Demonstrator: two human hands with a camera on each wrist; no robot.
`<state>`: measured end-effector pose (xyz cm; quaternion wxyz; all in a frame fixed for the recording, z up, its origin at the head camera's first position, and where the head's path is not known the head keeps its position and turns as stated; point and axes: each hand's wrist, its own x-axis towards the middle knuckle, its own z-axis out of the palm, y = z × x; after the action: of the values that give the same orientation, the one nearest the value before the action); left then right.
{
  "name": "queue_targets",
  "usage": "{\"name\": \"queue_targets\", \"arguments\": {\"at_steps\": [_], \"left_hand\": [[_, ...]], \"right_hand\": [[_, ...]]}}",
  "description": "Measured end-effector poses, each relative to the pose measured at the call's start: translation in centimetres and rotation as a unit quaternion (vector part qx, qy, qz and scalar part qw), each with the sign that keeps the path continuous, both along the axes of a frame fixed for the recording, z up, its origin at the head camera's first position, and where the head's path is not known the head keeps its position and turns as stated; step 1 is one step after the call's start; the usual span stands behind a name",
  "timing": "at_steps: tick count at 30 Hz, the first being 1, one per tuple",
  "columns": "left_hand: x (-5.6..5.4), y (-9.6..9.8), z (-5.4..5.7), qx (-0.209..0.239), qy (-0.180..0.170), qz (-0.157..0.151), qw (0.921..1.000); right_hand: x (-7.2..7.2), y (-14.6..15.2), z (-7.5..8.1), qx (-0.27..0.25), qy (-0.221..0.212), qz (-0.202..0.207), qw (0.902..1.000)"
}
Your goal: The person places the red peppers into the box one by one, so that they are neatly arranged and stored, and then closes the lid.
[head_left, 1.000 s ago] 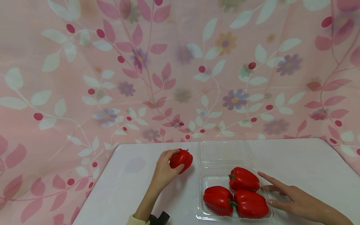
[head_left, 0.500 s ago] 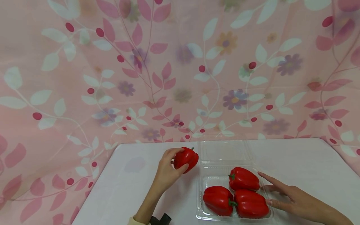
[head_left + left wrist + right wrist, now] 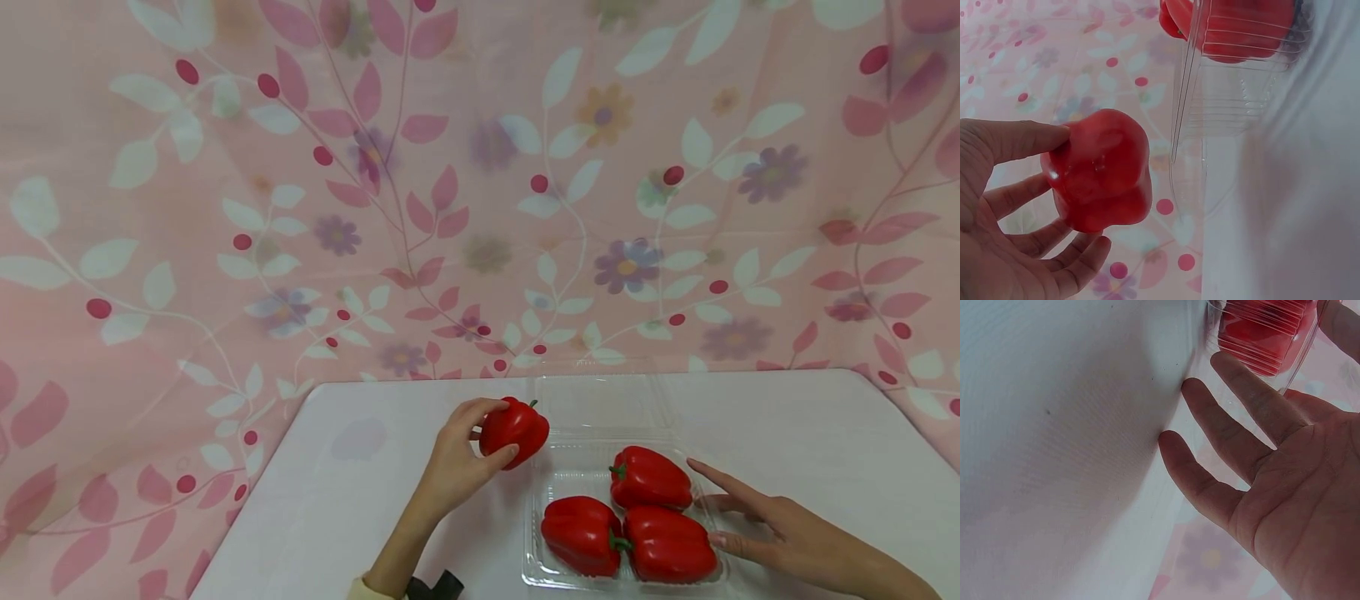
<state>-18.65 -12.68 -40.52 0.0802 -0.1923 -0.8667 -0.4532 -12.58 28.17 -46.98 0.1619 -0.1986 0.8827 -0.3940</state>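
My left hand (image 3: 461, 462) grips a red bell pepper (image 3: 516, 433) between thumb and fingers, lifted above the table at the left side of a clear plastic clamshell box (image 3: 534, 546). The left wrist view shows the lobed underside of this bell pepper (image 3: 1107, 172), with the thumb on one side and fingertips on the other. Three more red bell peppers lie in the box: one at the front left (image 3: 581, 535), one at the front right (image 3: 670, 546), one at the back right (image 3: 651, 477). My right hand (image 3: 787, 529) rests at the box's right side, its fingers extended and spread.
The box's transparent lid (image 3: 600, 402) lies folded back behind it on the white table (image 3: 352, 500). Behind the table hangs a pink floral cloth (image 3: 480, 183). A black piece (image 3: 438, 586) shows beside the left wrist.
My left hand has carried the bell pepper to the right, from over the table up to the box's left edge. The right hand and the box have stayed put.
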Motion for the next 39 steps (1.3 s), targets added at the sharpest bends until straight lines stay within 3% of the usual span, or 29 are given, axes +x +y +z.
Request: {"name": "queue_targets", "arguments": {"at_steps": [14,26,39], "left_hand": [[0.1,1.1,-0.2,-0.018,0.005,-0.061,0.998],[0.1,1.8,-0.8,-0.007,-0.008,-0.122,0.9925],[0.6,2.8,-0.7,-0.036,0.002,-0.153,0.9876]], "right_hand": [[0.1,0.1,0.1,-0.003,0.013,0.002,0.9999],[0.1,0.0,0.2,-0.007,0.003,0.002,1.0],[0.1,0.0,0.1,-0.004,0.009,0.0,0.9999]]}}
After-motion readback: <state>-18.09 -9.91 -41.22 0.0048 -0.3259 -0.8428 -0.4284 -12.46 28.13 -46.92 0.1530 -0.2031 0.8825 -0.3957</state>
